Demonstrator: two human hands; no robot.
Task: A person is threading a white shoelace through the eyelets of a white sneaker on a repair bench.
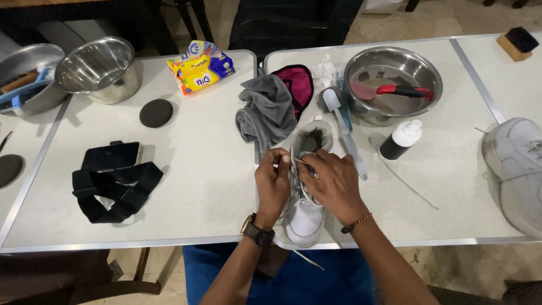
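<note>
A white and grey sneaker (305,221) lies on the table's front edge, toe toward me. Both hands rest on its upper part. My left hand (271,182) pinches a lace end at the eyelets with closed fingers. My right hand (333,181) covers the tongue area and grips the lace beside it. A loose white lace (307,260) hangs off the toe over the table edge. The shoe's opening (314,137) points away from me.
A grey cloth (264,110) and pink cloth (298,82) lie behind the shoe. A brush (344,133), a black bottle with white cap (400,141), a steel bowl with a red-handled tool (393,85), a second sneaker (518,169), a phone with black strap (113,181) and a wipes pack (200,68) surround it.
</note>
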